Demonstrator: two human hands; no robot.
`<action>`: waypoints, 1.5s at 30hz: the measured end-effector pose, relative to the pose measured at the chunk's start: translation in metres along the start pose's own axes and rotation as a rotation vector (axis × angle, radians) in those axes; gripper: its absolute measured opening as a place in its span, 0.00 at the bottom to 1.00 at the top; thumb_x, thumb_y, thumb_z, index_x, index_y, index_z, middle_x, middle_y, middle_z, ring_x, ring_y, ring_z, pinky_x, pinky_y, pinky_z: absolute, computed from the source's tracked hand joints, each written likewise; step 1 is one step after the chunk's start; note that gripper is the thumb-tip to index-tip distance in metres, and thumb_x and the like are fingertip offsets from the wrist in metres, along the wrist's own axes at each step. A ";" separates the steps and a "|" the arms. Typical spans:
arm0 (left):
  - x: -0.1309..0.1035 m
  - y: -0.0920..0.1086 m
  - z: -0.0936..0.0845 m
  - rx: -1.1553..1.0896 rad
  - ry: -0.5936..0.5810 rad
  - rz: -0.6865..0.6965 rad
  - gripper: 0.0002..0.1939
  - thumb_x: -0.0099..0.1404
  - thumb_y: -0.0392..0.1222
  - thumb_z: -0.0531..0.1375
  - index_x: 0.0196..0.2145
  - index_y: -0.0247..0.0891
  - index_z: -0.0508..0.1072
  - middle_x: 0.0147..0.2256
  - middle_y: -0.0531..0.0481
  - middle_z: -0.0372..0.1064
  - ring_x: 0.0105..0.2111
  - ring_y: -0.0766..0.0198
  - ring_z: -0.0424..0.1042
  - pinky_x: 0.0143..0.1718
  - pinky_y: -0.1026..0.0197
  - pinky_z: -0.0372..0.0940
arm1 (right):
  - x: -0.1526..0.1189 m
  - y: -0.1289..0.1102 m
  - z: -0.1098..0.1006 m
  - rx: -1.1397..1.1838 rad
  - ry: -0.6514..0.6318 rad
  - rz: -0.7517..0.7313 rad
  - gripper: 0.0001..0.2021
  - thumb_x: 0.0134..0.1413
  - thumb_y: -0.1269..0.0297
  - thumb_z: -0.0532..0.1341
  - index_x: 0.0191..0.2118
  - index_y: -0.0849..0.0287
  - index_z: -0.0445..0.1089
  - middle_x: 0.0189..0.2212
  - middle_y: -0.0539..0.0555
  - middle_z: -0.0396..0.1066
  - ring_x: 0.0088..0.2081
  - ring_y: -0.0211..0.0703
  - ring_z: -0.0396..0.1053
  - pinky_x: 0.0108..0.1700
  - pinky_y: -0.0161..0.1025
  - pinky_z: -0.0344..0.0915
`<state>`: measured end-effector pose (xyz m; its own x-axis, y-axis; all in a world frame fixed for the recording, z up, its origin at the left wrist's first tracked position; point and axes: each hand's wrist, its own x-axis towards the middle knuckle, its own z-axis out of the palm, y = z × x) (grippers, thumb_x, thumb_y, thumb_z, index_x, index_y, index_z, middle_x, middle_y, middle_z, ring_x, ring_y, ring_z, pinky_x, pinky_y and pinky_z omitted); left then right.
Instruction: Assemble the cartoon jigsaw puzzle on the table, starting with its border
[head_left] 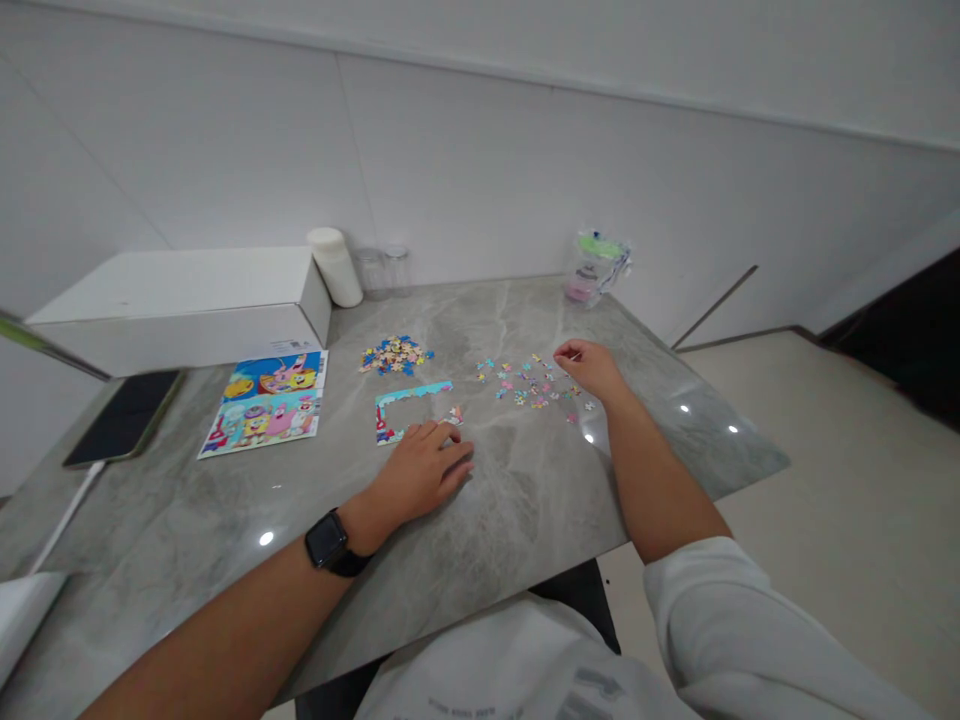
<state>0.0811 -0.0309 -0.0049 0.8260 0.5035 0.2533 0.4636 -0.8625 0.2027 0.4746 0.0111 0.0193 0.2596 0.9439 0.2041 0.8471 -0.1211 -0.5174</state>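
Observation:
A jigsaw frame [384, 402], partly joined with a bare middle, lies on the grey marbled table [517, 510]. My left hand [427, 462] rests flat at its lower edge, fingers stretched out and covering part of the bottom row. To the right are scattered loose jigsaw pieces [525, 385]. My right hand [591, 368] is at their far right side, thumb and fingertips pinched together. Whatever sits in that pinch is too small to make out. Behind the frame is a heap of jigsaw pieces [394, 353], blue, yellow and pink.
A printed cartoon picture sheet [266, 405] lies left of the frame, with a phone [124, 418] on a cable beyond it. Along the wall stand a white box [172, 300], a white bottle [336, 268], two clear cups [382, 272] and a plastic bag [592, 270].

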 end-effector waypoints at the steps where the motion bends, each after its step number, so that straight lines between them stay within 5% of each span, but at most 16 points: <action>1: 0.000 -0.001 0.000 -0.031 0.007 0.036 0.14 0.78 0.48 0.57 0.54 0.44 0.79 0.50 0.42 0.73 0.50 0.50 0.71 0.51 0.47 0.64 | 0.001 0.004 -0.002 -0.028 0.005 0.003 0.07 0.60 0.64 0.64 0.39 0.56 0.81 0.35 0.53 0.81 0.34 0.42 0.73 0.41 0.38 0.66; 11: 0.002 -0.007 0.001 -0.155 0.045 0.147 0.13 0.78 0.45 0.57 0.48 0.42 0.81 0.45 0.44 0.75 0.44 0.55 0.73 0.48 0.51 0.65 | 0.000 0.031 -0.026 -0.213 -0.148 0.037 0.07 0.61 0.66 0.66 0.42 0.57 0.82 0.39 0.56 0.83 0.39 0.44 0.76 0.42 0.37 0.66; 27: 0.004 -0.005 -0.002 -0.236 0.005 0.173 0.14 0.79 0.44 0.56 0.44 0.40 0.81 0.43 0.44 0.75 0.42 0.58 0.74 0.46 0.53 0.66 | -0.004 0.013 -0.015 -0.140 -0.259 -0.086 0.08 0.63 0.66 0.65 0.44 0.56 0.82 0.39 0.55 0.82 0.37 0.43 0.75 0.42 0.37 0.66; 34: 0.004 -0.006 -0.004 -0.234 0.004 0.169 0.14 0.79 0.43 0.56 0.44 0.40 0.81 0.43 0.44 0.76 0.42 0.58 0.74 0.45 0.53 0.67 | -0.012 -0.012 0.003 -0.152 -0.445 -0.322 0.10 0.57 0.73 0.66 0.42 0.55 0.83 0.39 0.53 0.82 0.39 0.41 0.75 0.43 0.35 0.65; 45: 0.004 -0.005 -0.004 -0.239 -0.015 0.170 0.15 0.79 0.44 0.55 0.45 0.41 0.82 0.44 0.44 0.75 0.43 0.57 0.74 0.47 0.53 0.67 | -0.026 -0.030 0.019 -0.178 -0.639 -0.363 0.07 0.54 0.72 0.69 0.38 0.54 0.82 0.38 0.52 0.81 0.39 0.42 0.75 0.41 0.35 0.64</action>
<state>0.0802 -0.0242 -0.0015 0.8909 0.3504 0.2891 0.2310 -0.8974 0.3759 0.4335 -0.0041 0.0141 -0.3237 0.9217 -0.2136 0.9041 0.2349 -0.3569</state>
